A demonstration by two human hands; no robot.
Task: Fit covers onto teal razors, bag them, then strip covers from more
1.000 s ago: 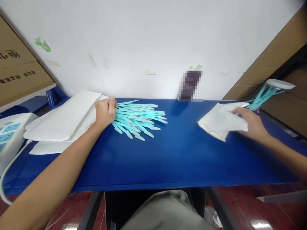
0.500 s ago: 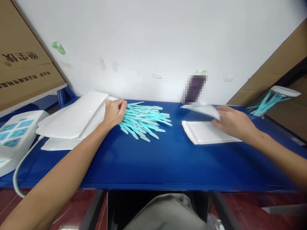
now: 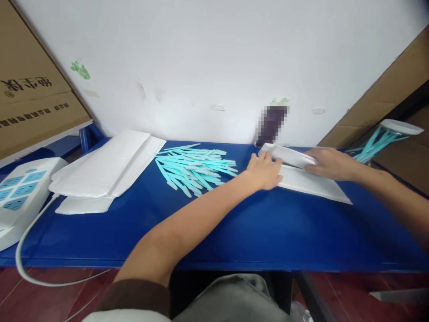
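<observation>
A white padded envelope [image 3: 292, 156] is raised at a tilt above a second white envelope [image 3: 311, 182] lying on the blue table. My right hand [image 3: 335, 164] is closed on the right end of the raised one. At its left end, the curled fingers of my left hand [image 3: 266, 171] grip the edge; the palm partly hides the lower envelope. Left of that hand lies a loose pile of thin teal plastic sticks [image 3: 196, 166] with paler ends, their exact kind unclear.
Several white envelopes [image 3: 110, 165] are stacked on the left, beside a white power strip [image 3: 23, 192] with a cable. A dark, pixelated phone-like object [image 3: 272, 125] leans against the wall. A clear container [image 3: 375, 143] of teal sticks stands right. Cardboard boxes [image 3: 36, 80] flank the table.
My left hand has left the pile of teal sticks and moved right to the envelopes. The envelope in my right hand has turned, and the lower envelope has shifted right.
</observation>
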